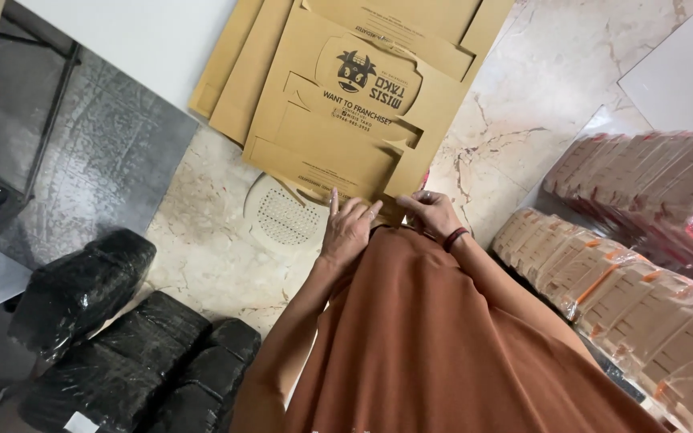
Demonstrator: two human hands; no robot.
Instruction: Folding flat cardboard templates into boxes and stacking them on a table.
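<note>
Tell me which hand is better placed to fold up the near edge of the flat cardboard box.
Probably the left hand: its fingers lie flat on the near edge of the flat cardboard box. The right hand only pinches the corner.

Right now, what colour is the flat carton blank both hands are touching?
Tan kraft brown with black printing, on the flat carton blank; seen in the head view.

Setting: packing or stock area of a small food business, worked at floor level. Evidence: stack of flat die-cut brown cardboard box blanks (346, 88) printed with a logo, lying on the marble-patterned tile floor (515, 104); shrink-wrapped rows of folded cartons (635, 297) with orange trim at the right; black plastic-wrapped bundles (114, 337) at the left; round floor drain (282, 218).
</note>
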